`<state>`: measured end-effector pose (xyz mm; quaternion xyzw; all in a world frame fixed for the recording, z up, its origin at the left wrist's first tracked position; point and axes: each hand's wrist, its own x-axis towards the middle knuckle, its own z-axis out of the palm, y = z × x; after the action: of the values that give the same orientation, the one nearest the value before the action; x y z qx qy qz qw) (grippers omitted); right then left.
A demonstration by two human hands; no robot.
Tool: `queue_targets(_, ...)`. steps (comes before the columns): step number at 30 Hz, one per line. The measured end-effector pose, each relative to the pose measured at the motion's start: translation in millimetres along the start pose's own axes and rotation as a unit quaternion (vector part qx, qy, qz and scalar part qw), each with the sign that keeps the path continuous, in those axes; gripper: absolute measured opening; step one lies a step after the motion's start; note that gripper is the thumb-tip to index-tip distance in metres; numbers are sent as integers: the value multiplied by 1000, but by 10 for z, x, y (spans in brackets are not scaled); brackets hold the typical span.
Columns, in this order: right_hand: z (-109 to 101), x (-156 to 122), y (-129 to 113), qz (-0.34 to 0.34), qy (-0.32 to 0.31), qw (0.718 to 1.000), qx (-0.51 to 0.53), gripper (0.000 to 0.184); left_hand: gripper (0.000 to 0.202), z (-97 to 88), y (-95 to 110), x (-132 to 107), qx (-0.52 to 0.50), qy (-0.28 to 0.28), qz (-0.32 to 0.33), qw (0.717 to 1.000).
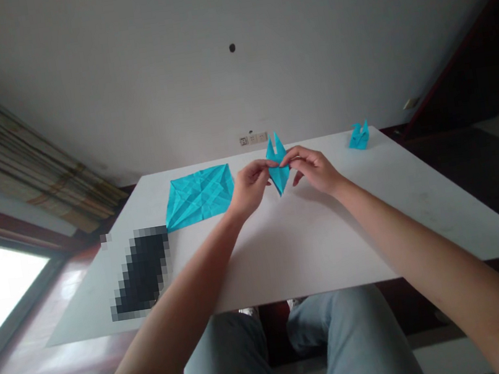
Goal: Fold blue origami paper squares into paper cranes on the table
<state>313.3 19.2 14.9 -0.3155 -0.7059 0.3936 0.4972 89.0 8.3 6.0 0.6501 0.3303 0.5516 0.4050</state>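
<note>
A folded blue paper figure (pixel 279 173) with two upward points and a narrow lower tip is held above the white table (pixel 314 246). My left hand (pixel 250 188) pinches its left side, fingers closed on the paper. My right hand (pixel 315 168) pinches its right side with thumb and forefinger, the other fingers curled. Both hands hover over the far middle of the table.
A creased blue paper square (pixel 199 196) lies flat at the far left of the table. A small folded blue figure (pixel 359 136) stands at the far right corner. A dark blurred-out object (pixel 142 270) lies near the left edge. A wall socket (pixel 253 139) sits behind.
</note>
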Motion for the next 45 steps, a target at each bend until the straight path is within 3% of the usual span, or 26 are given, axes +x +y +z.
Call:
queue_targets(6, 8, 17, -1, -10, 14, 1000, -23, 35, 33, 14, 77, -25, -32, -7, -28, 999)
queue_targets(13, 37, 29, 92, -4, 34, 999, 36, 70, 63, 48, -29, -22, -99, -8, 1, 995)
queue_targets(24, 31, -15, 19, 56, -68, 996, -13, 54, 53, 29, 17, -3, -51, 46, 19, 997)
queue_targets(31, 36, -32, 66, 49, -81, 995, -35, 47, 50, 19, 6, 16, -35, 64, 27, 997)
queue_targets(39, 10, -39, 51, 51, -110, 991, -58, 41, 62, -20, 83, 3, -6, 83, 8, 996)
queue_targets(45, 14, -38, 46, 45, -110, 991, -63, 42, 62, -71, 55, 58, -1, 118, 40, 992)
